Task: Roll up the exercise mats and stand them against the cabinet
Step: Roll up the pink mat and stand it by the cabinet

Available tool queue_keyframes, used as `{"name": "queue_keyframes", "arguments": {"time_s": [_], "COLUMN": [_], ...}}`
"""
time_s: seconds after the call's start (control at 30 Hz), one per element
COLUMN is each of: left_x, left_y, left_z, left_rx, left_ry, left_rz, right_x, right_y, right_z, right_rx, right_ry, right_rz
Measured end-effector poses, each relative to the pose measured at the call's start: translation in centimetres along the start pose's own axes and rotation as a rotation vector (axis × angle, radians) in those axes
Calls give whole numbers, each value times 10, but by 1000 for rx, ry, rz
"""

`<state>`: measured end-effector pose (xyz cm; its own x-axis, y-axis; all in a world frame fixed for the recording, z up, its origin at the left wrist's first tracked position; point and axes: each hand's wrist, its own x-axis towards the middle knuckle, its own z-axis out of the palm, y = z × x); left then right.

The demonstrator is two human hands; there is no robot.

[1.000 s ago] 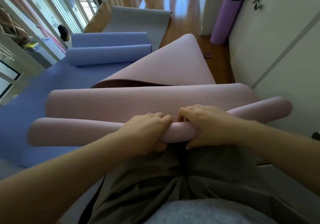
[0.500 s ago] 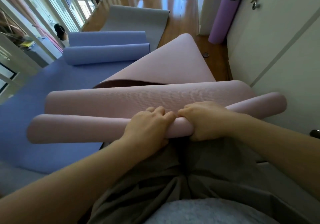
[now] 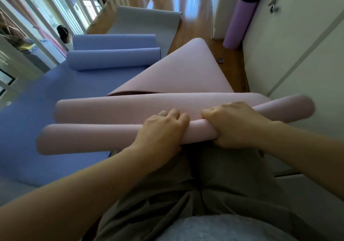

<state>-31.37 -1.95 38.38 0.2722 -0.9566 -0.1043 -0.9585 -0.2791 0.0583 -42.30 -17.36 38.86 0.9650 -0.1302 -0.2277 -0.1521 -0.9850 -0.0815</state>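
Pink exercise mat [image 3: 115,136]: soft, springy foam, light | left hand [image 3: 160,134], right hand [image 3: 232,127]: fingers curled gripping roll mid-length | wider grip likely steadies floppy ends

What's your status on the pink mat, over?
Both gripping: left hand, right hand on pink mat. Roll begun, most lies loose ahead. Blue mat beneath its left end.

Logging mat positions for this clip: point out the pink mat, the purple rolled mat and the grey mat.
pink mat [image 3: 89,138], head view, its rolled part
purple rolled mat [image 3: 241,21], head view, middle of the roll
grey mat [image 3: 147,21], head view, flat middle
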Motion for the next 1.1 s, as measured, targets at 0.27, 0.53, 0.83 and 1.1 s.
{"name": "queue_keyframes", "arguments": {"time_s": [0.27, 0.53, 0.83, 1.1], "left_x": [-14, 2, -4, 25], "left_y": [11, 1, 8, -8], "left_z": [-2, 4, 13, -9], "left_rx": [-70, -118, -16, -177], "left_ry": [-150, -393, -70, -486], "left_rz": [50, 87, 83, 86], "right_x": [-35, -27, 6, -8], "right_y": [-17, -25, -6, -29], "right_z": [8, 38, 9, 36], "right_rx": [79, -20, 319, 29], "right_ry": [-70, 214, -373, 289], "right_rz": [-13, -52, 16, 23]}}
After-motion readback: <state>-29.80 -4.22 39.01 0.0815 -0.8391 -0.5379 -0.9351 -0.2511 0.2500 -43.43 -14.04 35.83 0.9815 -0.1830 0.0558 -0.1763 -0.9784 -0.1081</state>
